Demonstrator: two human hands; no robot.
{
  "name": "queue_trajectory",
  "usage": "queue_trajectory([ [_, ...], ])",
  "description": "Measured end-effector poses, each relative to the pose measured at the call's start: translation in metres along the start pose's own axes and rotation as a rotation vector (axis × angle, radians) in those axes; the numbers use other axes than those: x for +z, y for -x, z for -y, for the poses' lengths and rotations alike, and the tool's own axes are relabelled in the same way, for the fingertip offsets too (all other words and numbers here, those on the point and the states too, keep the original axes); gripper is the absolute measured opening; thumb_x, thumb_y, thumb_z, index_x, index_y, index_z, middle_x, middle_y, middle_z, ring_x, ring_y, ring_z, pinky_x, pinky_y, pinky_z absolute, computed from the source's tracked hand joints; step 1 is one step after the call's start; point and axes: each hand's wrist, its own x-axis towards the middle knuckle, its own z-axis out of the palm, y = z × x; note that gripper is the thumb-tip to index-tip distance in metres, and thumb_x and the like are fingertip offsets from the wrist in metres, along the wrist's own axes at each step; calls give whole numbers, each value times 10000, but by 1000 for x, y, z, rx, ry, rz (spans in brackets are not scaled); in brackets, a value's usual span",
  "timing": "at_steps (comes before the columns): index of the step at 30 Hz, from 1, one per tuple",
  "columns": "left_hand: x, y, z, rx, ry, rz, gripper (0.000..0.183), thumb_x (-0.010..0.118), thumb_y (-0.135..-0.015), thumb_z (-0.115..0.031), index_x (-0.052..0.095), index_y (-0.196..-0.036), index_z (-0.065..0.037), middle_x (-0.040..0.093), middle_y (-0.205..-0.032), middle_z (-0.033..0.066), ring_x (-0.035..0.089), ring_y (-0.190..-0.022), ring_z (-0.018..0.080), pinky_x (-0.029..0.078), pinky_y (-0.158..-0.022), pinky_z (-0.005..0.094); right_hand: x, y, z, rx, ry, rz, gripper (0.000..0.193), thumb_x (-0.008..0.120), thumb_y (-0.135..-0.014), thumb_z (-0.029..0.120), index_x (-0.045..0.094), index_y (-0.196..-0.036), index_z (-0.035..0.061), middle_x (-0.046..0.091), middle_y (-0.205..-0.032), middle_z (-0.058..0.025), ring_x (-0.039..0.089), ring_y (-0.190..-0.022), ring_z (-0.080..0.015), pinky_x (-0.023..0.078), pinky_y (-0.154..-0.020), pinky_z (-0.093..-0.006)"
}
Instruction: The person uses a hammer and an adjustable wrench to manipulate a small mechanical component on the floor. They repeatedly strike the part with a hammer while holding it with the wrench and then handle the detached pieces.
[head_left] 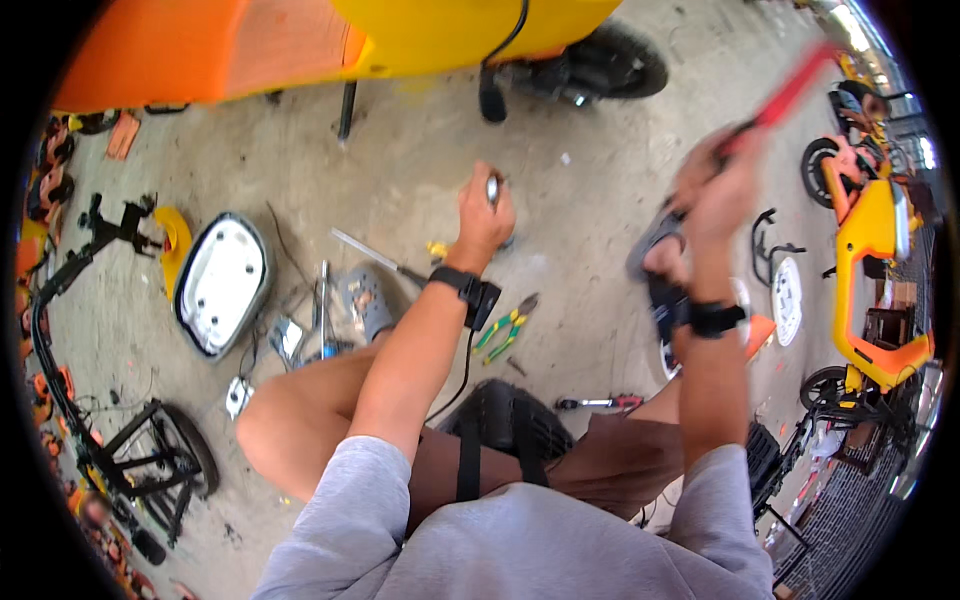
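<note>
My left hand (485, 215) is closed in a fist above the middle of the floor, with a small rounded shiny metal piece (493, 189) showing at its top. What that piece belongs to is hidden in the fist. My right hand (722, 200) is raised at the right and wrapped round a long red-handled tool (795, 85), its kind smeared by motion. Below my left hand lie green-and-yellow pliers (508, 328) on the concrete. Ahead of both hands stands a yellow and orange scooter body (440, 35) with a black wheel (610, 62).
A white-lined oval shell (222, 285) and a bare black frame (120, 440) lie at the left. A screwdriver (375, 255) and a red-and-black ratchet (600, 402) rest near my legs. Another yellow scooter (870, 250) stands at the right.
</note>
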Motion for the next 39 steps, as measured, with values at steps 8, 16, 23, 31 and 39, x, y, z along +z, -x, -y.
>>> queue_trajectory([
  [8, 7, -13, 3, 85, 23, -65, 77, 486, -787, 5, 504, -851, -33, 505, -677, 152, 509, -576, 279, 421, -558, 353, -16, 241, -259, 539, 306, 292, 563, 357, -975, 451, 360, -1303, -7, 355, -1294, -254, 291, -1243, -308, 213, -1015, -423],
  [16, -3, -7, 7, -12, 13, -9, 62, 489, -796, -11, 508, -850, -37, 509, -677, 156, 500, -562, 282, 423, -556, 352, -13, 8, -40, -106, 218, -99, 509, 346, -954, 577, 408, -849, 83, 356, -618, -36, 328, -517, -158, 251, -454, -308],
  [23, 32, -13, -13, 89, 44, -4, 78, 481, -767, 16, 504, -827, -29, 490, -646, 152, 489, -517, 280, 414, -524, 343, -10, 229, -272, 343, 612, 228, 601, 377, -968, 462, 331, -1322, -22, 353, -1291, -260, 311, -1220, -355, 235, -1002, -437],
  [31, 11, -13, 4, 41, 28, -9, 127, 517, -732, 21, 493, -842, -37, 502, -648, 170, 532, -561, 369, 428, -527, 394, 9, -4, -49, 430, 53, -79, 581, 323, -976, 541, 505, -665, 85, 426, -504, -26, 494, -513, -139, 401, -491, -316],
  [39, 15, -9, 8, 89, 20, -98, 73, 480, -784, 7, 505, -842, -29, 502, -657, 128, 493, -543, 237, 406, -524, 329, -7, 234, -270, 402, 555, 232, 597, 399, -956, 498, 414, -1274, -6, 431, -1238, -260, 352, -1194, -375, 283, -986, -434],
])
